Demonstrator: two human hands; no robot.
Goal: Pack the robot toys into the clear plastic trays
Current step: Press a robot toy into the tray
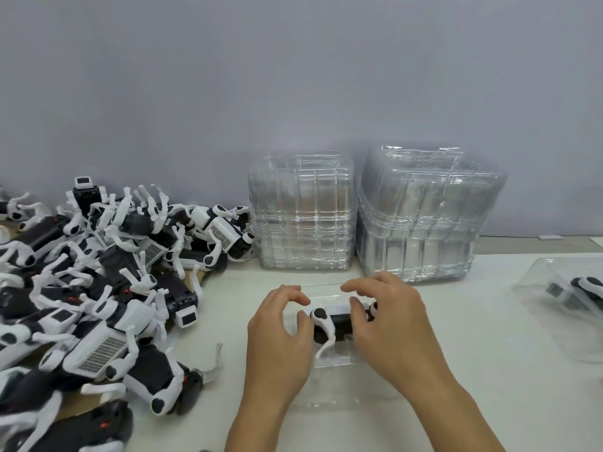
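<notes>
Two hands working at the white surface [456,321], w/ one robot toy [329,324] lying between them inside a clear tray [336,383] right in front of the person. Left hand [277,340] is curling its fingers around the toy's left end, thumb touching near the black-and-white joint. Right hand [388,321] is coming over the toy's right end, fingers bent and touching it; can't tell how firm the grip is. One white leg of the toy is sticking down toward the tray's near edge.

Behind the hands, 2 stacks of clear trays are standing side by side vs. the grey wall: left stack [301,213], right stack [424,216], right one a bit taller. Single trays in each can't be counted.

On the left, a big pile of robot toys [98,288] is lying tangled, too many to count, well over a dozen. At the right edge, 1 more tray w/ a toy in it [577,298] is lying tilted.
</notes>
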